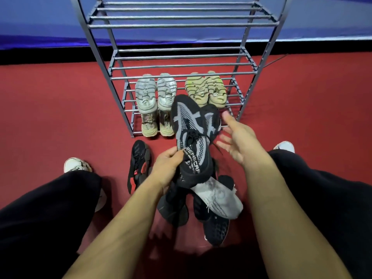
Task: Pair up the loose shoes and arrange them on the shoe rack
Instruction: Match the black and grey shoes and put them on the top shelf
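My left hand (168, 168) grips a pair of black and grey knit sneakers (190, 133) by their heels, toes pointing toward the grey metal shoe rack (183, 77). My right hand (236, 139) hovers just right of the sneakers with fingers spread, holding nothing. On a lower shelf of the rack sit a grey-white pair (156, 92) on the left and a beige-yellow pair (206, 88) on the right. A tan pair (158, 124) rests on the bottom shelf at the left. Loose on the red floor lie a black and red shoe (138, 166), a grey shoe (219, 198) and several black shoes (215, 228).
The two upper rack shelves (183, 57) hold nothing. My legs in black trousers frame the pile, with my white-shoed feet (77, 165) at each side. A blue wall with a black base runs behind the rack.
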